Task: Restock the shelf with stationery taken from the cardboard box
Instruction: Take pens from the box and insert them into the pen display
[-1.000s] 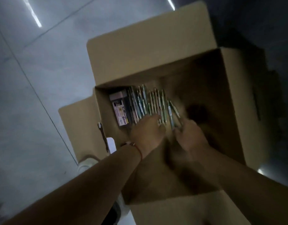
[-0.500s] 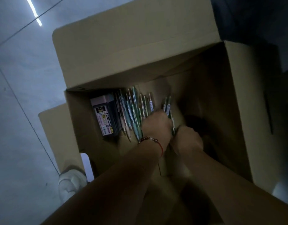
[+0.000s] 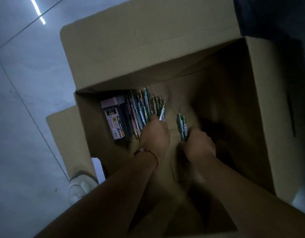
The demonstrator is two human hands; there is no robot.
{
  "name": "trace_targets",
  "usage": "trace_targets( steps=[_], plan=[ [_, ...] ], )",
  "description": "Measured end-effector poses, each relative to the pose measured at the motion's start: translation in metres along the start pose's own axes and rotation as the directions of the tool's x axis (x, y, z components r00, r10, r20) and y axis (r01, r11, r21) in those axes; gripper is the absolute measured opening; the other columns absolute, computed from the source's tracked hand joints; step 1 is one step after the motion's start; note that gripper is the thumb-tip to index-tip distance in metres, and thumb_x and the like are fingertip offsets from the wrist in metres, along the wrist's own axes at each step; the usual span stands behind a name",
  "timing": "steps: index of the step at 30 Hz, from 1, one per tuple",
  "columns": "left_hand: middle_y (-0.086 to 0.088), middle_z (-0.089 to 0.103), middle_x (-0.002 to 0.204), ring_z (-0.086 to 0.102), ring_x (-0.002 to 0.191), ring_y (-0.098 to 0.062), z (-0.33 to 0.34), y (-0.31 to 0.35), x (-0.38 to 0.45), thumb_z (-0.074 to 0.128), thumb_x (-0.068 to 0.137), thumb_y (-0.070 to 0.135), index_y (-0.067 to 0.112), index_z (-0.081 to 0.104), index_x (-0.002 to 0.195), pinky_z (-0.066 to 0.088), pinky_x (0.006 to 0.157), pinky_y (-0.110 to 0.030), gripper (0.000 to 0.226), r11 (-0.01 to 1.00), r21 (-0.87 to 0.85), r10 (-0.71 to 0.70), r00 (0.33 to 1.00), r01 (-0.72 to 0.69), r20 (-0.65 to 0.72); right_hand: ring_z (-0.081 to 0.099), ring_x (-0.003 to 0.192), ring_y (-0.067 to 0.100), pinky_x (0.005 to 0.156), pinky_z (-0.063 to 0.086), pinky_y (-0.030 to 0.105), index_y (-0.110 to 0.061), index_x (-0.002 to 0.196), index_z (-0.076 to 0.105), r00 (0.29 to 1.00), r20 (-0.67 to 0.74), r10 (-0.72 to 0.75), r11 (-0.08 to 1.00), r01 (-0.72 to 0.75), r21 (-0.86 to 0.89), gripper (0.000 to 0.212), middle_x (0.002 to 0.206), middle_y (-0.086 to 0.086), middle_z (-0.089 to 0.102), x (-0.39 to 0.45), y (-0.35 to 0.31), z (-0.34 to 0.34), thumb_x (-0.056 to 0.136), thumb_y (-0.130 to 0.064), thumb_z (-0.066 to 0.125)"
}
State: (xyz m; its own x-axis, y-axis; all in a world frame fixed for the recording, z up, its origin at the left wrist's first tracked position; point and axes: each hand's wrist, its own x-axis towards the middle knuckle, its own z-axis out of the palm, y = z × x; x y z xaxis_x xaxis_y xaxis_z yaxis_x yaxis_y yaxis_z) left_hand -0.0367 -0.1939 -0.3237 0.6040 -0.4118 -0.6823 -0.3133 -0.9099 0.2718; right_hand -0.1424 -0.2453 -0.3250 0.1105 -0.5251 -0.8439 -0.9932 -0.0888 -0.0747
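Brown box (image 3: 148, 54); green pens (image 3: 182, 126); pink-and-black pack (image 3: 114, 119) left of them; red bracelet (image 3: 145, 150); grey floor (image 3: 24, 100); white shoe (image 3: 79, 188).

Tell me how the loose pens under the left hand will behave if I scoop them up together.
The pens look thin, round and unbundled, so they will probably roll and fan apart. The left hand covers only their near ends; far tips may splay. Each seems stiff and light.

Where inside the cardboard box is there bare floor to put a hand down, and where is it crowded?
Bare cardboard shows between the left hand and the right hand, and in the dim right half toward the brown cardboard box's right wall. The far-left corner is crowded: a pink-labelled dark packet lies beside the loose row of green pens. The right hand grips a few more pens.
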Motion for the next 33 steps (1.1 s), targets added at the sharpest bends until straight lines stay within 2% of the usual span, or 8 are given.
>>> trace_targets(
  steps=[5,14,18,23,25,27,30,33],
  plan=[
    [-0.005,0.068,0.092,0.068,0.082,-0.023,0.010,0.017,0.009,0.054,0.099,0.031,0.010,0.058,0.109,0.042,0.060,-0.029,0.023,0.959,0.246,0.165,0.984,-0.142,-0.073,0.064,0.103,0.031,0.082,0.050,0.033,-0.017,0.113,0.066,1.000,0.009,0.004,1.000,-0.004,-0.013,0.032,0.113,0.010,0.067,-0.001,0.004,0.004,0.088,-0.038,0.063],
    [-0.003,0.068,0.094,0.067,0.085,-0.020,0.005,-0.002,-0.008,0.051,0.101,0.029,0.014,0.051,0.121,0.038,0.061,-0.028,0.025,0.936,0.284,0.228,0.973,-0.207,-0.044,0.068,0.070,0.029,0.075,0.058,0.050,-0.008,0.062,0.063,0.988,0.116,0.106,0.729,-0.156,0.667,0.029,0.070,0.013,0.070,-0.012,0.025,0.011,0.077,-0.028,0.078],
    [0.001,0.055,0.070,0.058,0.064,-0.018,0.006,0.003,-0.020,0.045,0.097,0.031,0.016,0.052,0.095,0.033,0.051,-0.027,0.017,0.984,0.029,0.172,0.984,-0.174,0.048,0.066,0.072,0.028,0.075,0.057,0.047,-0.014,0.065,0.061,0.989,0.131,0.067,0.640,-0.143,0.755,0.025,0.080,0.021,0.071,-0.028,0.025,0.000,0.086,-0.021,0.072],
    [0.001,0.050,0.066,0.047,0.054,-0.012,-0.048,0.013,-0.064,0.039,0.097,0.026,0.003,0.046,0.130,0.035,0.049,-0.025,0.041,0.824,-0.527,-0.021,0.942,0.205,0.335,0.065,0.069,0.012,0.062,0.053,0.021,-0.009,0.087,0.063,0.983,0.180,-0.034,0.570,-0.129,0.812,0.014,0.083,0.009,0.069,-0.088,0.017,-0.049,0.097,-0.016,0.057],
    [-0.001,0.053,0.064,0.048,0.048,-0.012,-0.087,0.014,-0.087,0.039,0.097,0.017,-0.002,0.044,0.129,0.035,0.042,-0.023,0.037,0.746,-0.615,0.038,0.906,0.254,0.421,0.067,0.071,0.015,0.068,0.055,0.025,-0.006,0.091,0.062,0.976,0.196,-0.099,0.561,-0.108,0.821,0.014,0.087,0.013,0.070,-0.122,0.007,-0.073,0.098,-0.015,0.055],
    [-0.005,0.056,0.066,0.051,0.050,-0.015,-0.129,0.018,-0.115,0.040,0.098,0.010,0.003,0.052,0.103,0.039,0.044,-0.025,0.015,0.692,-0.673,0.109,0.884,0.260,0.454,0.071,0.082,0.020,0.080,0.057,0.032,-0.008,0.097,0.065,0.962,0.212,-0.172,0.592,-0.071,0.803,0.016,0.094,0.011,0.073,-0.162,-0.008,-0.100,0.099,-0.019,0.054],
    [-0.005,0.058,0.066,0.053,0.056,-0.018,-0.197,0.028,-0.162,0.042,0.096,0.004,0.005,0.054,0.097,0.043,0.052,-0.030,0.011,0.573,-0.755,0.138,0.871,0.317,0.471,0.071,0.081,0.013,0.075,0.058,0.028,-0.020,0.100,0.068,0.943,0.219,-0.248,0.614,-0.022,0.789,0.017,0.089,0.001,0.074,-0.231,-0.033,-0.150,0.100,-0.023,0.051],
    [-0.008,0.051,0.060,0.045,0.050,-0.020,-0.274,0.038,-0.217,0.054,0.087,0.018,0.006,0.048,0.091,0.034,0.048,-0.030,0.014,0.531,-0.773,0.174,0.848,0.348,0.501,0.068,0.086,0.018,0.082,0.055,0.040,-0.026,0.099,0.069,0.918,0.180,-0.352,0.674,0.115,0.730,0.019,0.090,0.000,0.071,-0.314,-0.056,-0.204,0.098,-0.029,0.050]
  ],
)
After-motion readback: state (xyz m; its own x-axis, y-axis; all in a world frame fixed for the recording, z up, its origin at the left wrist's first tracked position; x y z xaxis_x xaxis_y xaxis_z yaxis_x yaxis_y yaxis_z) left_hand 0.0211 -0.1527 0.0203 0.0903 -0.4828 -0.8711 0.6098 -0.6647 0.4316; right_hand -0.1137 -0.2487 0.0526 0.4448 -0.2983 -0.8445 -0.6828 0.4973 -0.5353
